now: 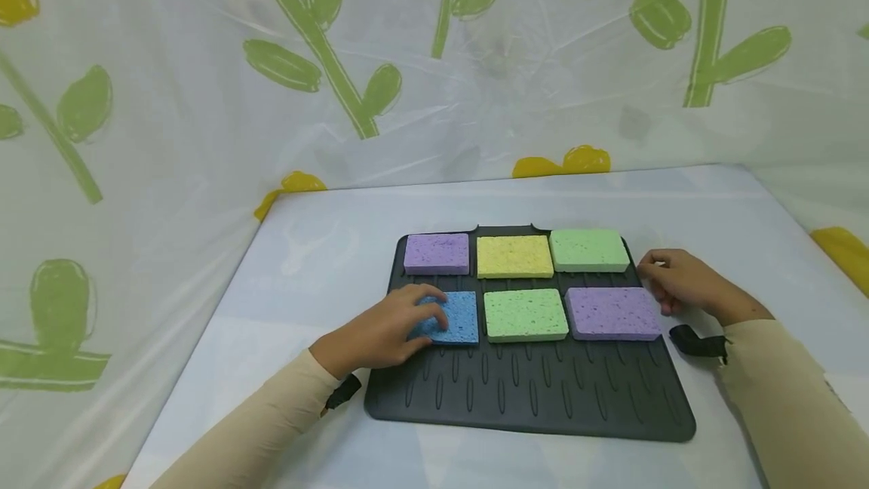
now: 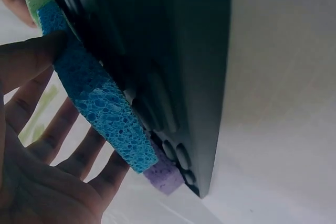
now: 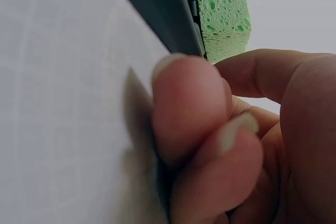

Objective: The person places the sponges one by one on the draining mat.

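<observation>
A dark ribbed mat (image 1: 529,398) lies on the table, bearing two rows of sponges. My left hand (image 1: 397,327) reaches over the blue sponge (image 1: 460,317) in the near row. In the left wrist view my thumb (image 2: 31,59) lies against the sponge's side, while the other fingers pass behind it. Right of it in that row are a green sponge (image 1: 526,315) and a purple sponge (image 1: 613,314). My right hand (image 1: 692,287) rests beside the mat's right edge, close to that purple sponge. Its fingers are loosely curled and hold nothing.
A second purple sponge (image 1: 437,253), a yellow sponge (image 1: 514,256) and another green sponge (image 1: 588,250) form the far row. The white table (image 1: 326,247) ends at a hanging sheet (image 1: 190,112) printed with leaves. Black straps (image 1: 697,342) circle both wrists.
</observation>
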Available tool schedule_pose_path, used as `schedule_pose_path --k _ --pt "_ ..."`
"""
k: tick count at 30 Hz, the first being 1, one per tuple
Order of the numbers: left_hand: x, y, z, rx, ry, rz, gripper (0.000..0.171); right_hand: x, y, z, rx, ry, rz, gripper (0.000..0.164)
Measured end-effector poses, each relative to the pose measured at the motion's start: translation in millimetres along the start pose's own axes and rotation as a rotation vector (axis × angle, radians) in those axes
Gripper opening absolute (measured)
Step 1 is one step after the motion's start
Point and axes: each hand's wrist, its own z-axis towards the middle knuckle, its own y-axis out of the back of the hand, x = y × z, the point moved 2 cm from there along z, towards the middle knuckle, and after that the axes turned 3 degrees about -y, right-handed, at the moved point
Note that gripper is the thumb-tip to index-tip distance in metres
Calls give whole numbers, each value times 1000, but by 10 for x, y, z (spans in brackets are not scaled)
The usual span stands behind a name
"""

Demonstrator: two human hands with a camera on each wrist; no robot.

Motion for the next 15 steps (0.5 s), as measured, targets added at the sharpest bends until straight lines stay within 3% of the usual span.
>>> schedule_pose_path --k 6,10,12,15 --pt "28 -21 13 24 15 8 20 24 13 -14 -4 4 -6 31" --pt "82 52 -2 -58 53 31 29 38 48 -30 -35 17 -31 33" --pt "142 146 -18 -125 127 49 43 99 101 -82 -109 40 -63 36" --pt "300 332 -41 -196 305 80 62 279 185 -218 -301 99 -109 43"
